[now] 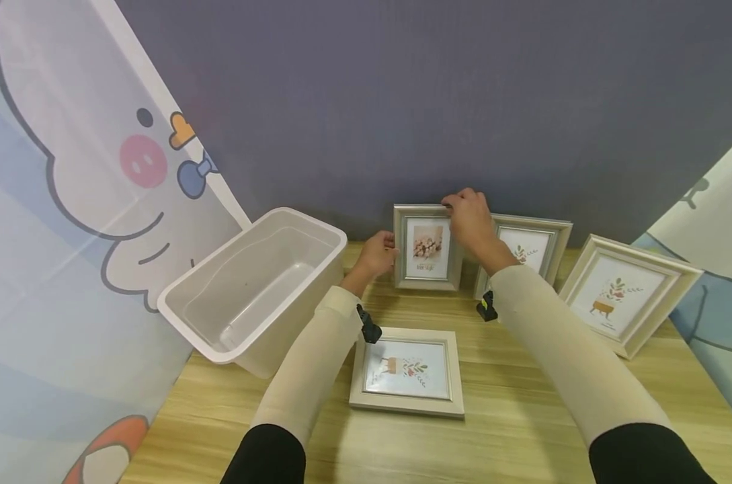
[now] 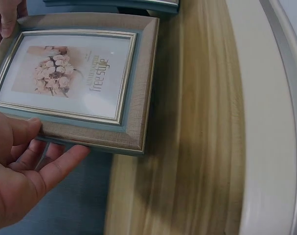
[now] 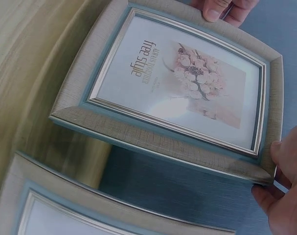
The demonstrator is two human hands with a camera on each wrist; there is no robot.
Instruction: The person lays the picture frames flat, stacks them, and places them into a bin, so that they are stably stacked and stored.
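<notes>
A taupe picture frame [image 1: 427, 279] with a rose bouquet print and the words "free style" stands upright by the dark wall. My left hand [image 1: 376, 255] pinches its left edge, the thumb on the front and the fingers behind, as the left wrist view shows. The right hand [image 1: 471, 218] grips its upper right corner; in the right wrist view the thumb [image 3: 287, 149] lies against the frame's edge. Just to the right stands a second picture frame [image 1: 562, 235] with a plant print, partly hidden by my right forearm.
A light plastic bin [image 1: 293, 316] stands at the left of the wooden table [image 1: 505, 423]. One cream frame [image 1: 408, 403] lies flat between my forearms. Another plant-print frame [image 1: 662, 306] leans at the right. The dark wall [image 1: 432, 101] rises behind.
</notes>
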